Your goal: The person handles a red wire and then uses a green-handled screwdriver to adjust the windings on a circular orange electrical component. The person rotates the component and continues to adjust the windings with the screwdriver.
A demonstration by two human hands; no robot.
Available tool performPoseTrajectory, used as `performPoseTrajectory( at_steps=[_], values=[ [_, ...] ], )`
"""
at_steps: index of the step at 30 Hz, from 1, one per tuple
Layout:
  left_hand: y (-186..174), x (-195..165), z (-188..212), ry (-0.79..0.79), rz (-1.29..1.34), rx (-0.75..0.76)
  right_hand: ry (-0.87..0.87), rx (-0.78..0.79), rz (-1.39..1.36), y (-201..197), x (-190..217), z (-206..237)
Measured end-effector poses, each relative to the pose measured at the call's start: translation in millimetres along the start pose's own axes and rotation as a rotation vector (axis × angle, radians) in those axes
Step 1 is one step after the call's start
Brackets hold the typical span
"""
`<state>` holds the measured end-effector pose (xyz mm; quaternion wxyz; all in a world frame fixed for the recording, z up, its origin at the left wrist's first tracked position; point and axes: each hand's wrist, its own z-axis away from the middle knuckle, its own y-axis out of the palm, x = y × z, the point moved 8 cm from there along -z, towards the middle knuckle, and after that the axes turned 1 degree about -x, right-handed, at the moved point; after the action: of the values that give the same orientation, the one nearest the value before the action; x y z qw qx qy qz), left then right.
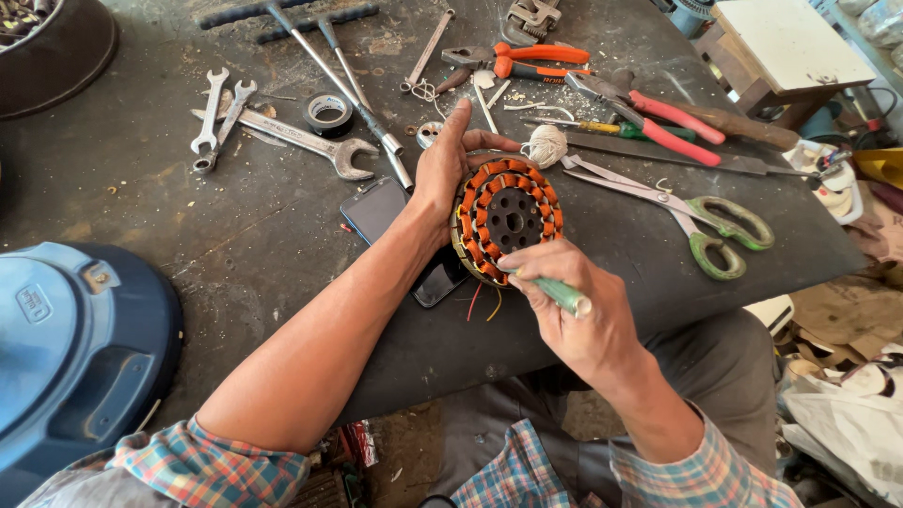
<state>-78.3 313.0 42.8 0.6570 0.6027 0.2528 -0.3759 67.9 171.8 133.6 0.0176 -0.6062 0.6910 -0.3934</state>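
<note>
At the far left I am seeing a blue rounded housing [66, 348] sitting at the near edge of the dark workbench [188, 235], with the rim of a dark bowl [66, 47] in the top corner. Moving right, combination spanners [221, 113] are lying beside a large open-ended wrench [301, 139], a roll of black tape [328, 113] and long T-handle socket drivers [329, 66].

Next, a dark phone [376, 209] is lying flat, partly under my left forearm. My left hand [442, 169] is cupping the far left edge of the stator [506, 216], fingers spread and pointing away from me, thumb resting over its top rim. The stator, a ring of orange copper windings around a black hub with holes, is standing tilted on the bench near the middle, its face turned towards me, thin coloured wires trailing beneath it.

My right hand [574, 310] is pinching a green-handled tool [562, 293] with fingers pressed together around it, its working end touching the near lower rim of the windings; the tip itself is hidden.

Further right, a ball of white string [546, 144] is sitting just beyond the stator, then green-handled scissors [696, 221], red-handled pliers [658, 122] and orange-handled pliers [527, 58].
</note>
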Motion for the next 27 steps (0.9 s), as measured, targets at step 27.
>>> performPoseTrajectory(
  at_steps=[27],
  values=[
    [-1.9,-2.7,1.8,0.019,-0.063,-0.036,0.320,0.071,-0.146,0.8,-34.6,-12.1]
  ],
)
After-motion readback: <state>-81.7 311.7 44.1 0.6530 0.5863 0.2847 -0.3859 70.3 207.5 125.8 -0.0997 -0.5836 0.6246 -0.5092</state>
